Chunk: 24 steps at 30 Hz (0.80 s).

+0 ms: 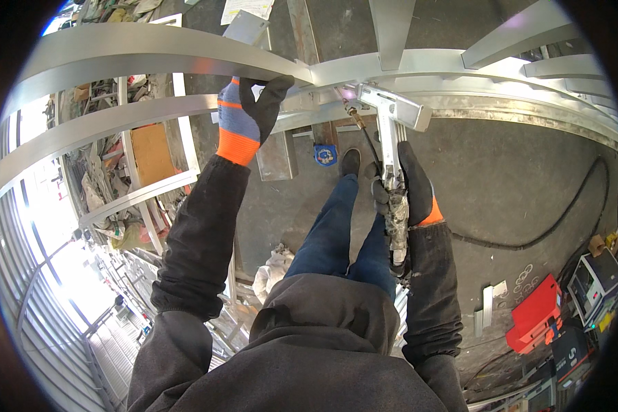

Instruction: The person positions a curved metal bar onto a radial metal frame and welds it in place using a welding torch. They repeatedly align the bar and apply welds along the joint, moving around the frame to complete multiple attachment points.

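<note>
My left hand (244,113), in a blue and orange work glove, is curled over the edge of a pale metal rail (151,65), fingers wrapped on top and thumb below. My right hand (412,185), gloved the same way, is closed around the grip of a welding torch (395,199), which stands upright in front of me with its head pushed up against the joint (364,93) where short cross bars meet the curved metal frame (501,96). A black hose (549,230) trails from the torch area across the grey floor (501,172).

The frame looks largely assembled: several rails and cross pieces are already in place, and I judge the work to be at one joint among them. I cannot tell which seams are finished, since none shows clearly from here.

As for containers, a red case (537,312) lies on the floor at lower right, its contents hidden. Beside it sits a grey machine (594,278) with a small panel. A blue roll (325,155) rests on the floor near my shoe (351,161).
</note>
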Tool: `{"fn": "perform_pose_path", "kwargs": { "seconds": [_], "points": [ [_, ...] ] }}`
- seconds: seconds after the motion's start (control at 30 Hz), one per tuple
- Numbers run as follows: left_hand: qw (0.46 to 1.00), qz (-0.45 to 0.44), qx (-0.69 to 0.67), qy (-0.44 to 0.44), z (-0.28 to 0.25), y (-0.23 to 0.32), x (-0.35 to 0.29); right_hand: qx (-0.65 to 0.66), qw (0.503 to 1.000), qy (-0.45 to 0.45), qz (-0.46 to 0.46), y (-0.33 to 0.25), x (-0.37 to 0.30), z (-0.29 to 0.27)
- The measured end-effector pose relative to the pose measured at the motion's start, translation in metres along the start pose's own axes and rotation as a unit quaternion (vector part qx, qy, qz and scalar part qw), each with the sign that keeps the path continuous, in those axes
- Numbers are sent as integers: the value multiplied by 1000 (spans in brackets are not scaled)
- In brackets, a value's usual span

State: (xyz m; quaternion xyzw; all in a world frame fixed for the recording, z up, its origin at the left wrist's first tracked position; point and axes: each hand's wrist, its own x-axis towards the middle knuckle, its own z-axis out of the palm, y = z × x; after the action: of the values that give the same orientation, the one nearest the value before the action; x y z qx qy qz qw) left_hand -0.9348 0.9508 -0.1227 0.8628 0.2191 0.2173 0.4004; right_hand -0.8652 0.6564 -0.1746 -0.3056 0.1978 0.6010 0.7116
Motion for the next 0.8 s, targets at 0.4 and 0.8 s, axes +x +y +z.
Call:
{"fn": "perform_pose_path", "kwargs": {
  "seconds": [0.4,0.8],
  "points": [
    [1000,2,12,7,-2,-11,1,16,999,-30,3,-3,2,-4],
    [999,-35,-6,4,2,-1,4,-22,999,-28,-11,-4,-14,9]
  ]
}}
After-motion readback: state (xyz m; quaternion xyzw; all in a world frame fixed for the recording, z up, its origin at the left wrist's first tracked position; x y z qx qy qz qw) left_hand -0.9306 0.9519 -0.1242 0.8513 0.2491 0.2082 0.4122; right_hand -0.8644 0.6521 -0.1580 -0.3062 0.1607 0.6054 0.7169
